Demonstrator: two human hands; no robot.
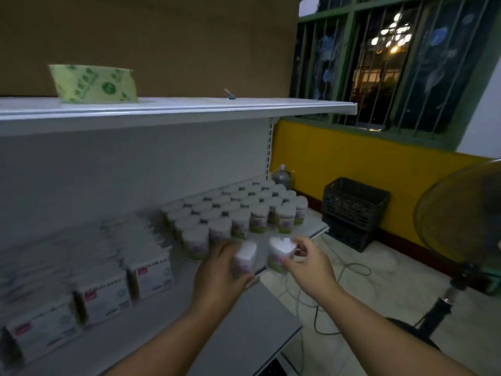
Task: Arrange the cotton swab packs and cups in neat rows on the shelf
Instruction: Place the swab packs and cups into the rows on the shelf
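Each of my hands holds a heart-shaped cotton swab cup just in front of the middle shelf's [273, 308] edge. My left hand [217, 278] grips one cup [245, 257] from the left side. My right hand [309, 263] pinches the other cup [280, 253] from the right. Behind them, several cups [238, 210] stand in tight rows on the shelf's right part. White cotton swab packs [105, 291] with pink labels lie in rows on the left part. The picture is blurred by motion.
A green tissue pack [93, 84] and a small clip [230, 95] lie on the upper shelf [244, 108]. To the right on the floor stand a black crate [355, 207], cables [349, 270] and a standing fan [461, 221]. A bottle [283, 176] stands at the shelf's far end.
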